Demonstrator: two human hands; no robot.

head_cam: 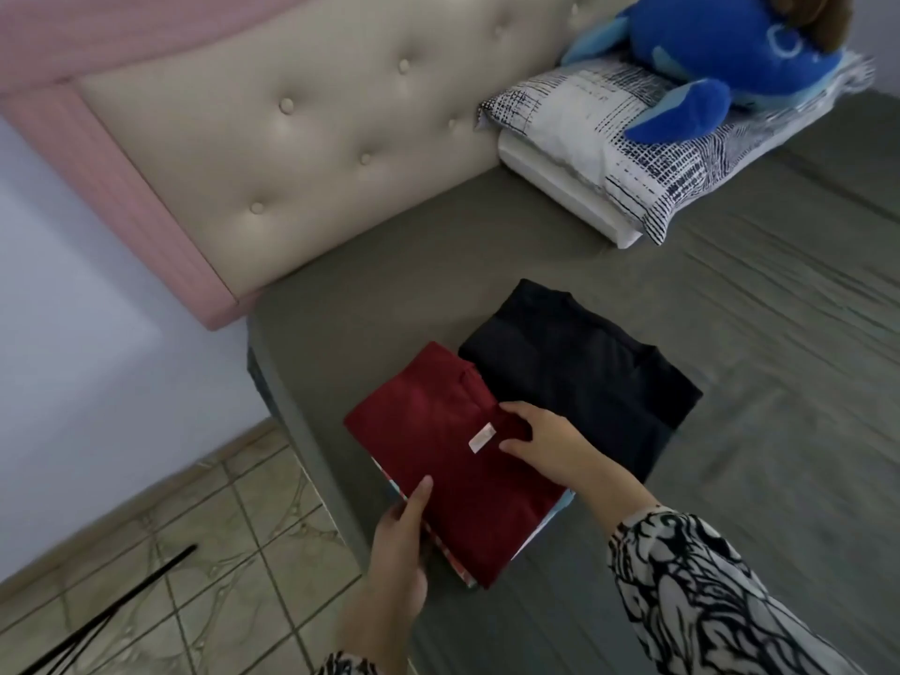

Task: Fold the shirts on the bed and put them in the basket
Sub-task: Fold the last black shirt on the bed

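Note:
A folded dark red shirt (438,445) lies on top of a small stack near the bed's left edge, with a patterned red-and-white piece and a light blue piece (553,516) showing underneath. My left hand (402,543) grips the stack's near-left edge, thumb on top. My right hand (540,443) pinches the red shirt's collar beside its white label. A folded black shirt (579,372) lies just behind the stack, touching it. No basket is in view.
The grey bed sheet (755,358) spreads to the right. A patterned pillow (633,153) with a blue plush toy (721,51) sits by the tufted beige headboard (316,153). Tiled floor (219,552) with a thin black rod (107,621) lies left of the bed.

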